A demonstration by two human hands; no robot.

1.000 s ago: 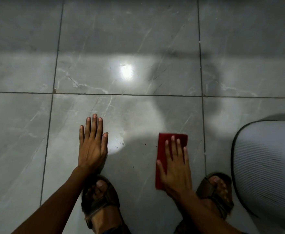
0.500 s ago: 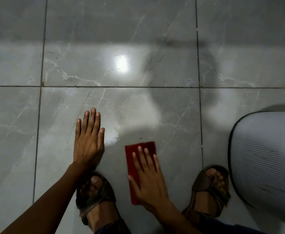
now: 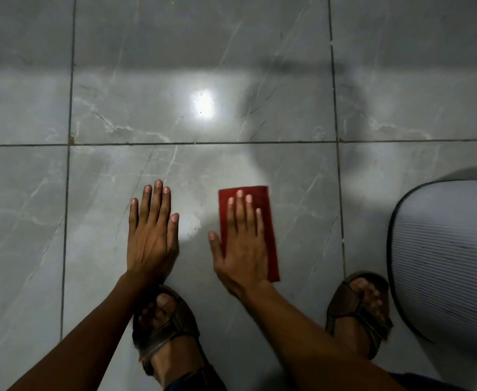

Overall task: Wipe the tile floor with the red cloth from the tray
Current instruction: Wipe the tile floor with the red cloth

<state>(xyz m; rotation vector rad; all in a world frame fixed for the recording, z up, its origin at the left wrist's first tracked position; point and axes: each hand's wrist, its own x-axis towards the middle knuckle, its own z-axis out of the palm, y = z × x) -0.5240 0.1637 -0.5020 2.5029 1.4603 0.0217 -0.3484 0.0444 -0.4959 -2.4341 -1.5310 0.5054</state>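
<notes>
The right hand [image 3: 243,246] lies flat, fingers spread, pressing the red cloth [image 3: 268,235] onto the floor [image 3: 288,80] for wiping, while the flat, empty left hand [image 3: 152,235] likely braces the crouch.

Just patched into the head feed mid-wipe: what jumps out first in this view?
The flat red rectangular cloth stands out, pressed to the grey marbled tile floor under the right hand, near centre. The bare left hand lies flat on the tile beside it. A bright light reflection glares on the tile ahead, and a white ribbed tray sits at the right edge.
</notes>
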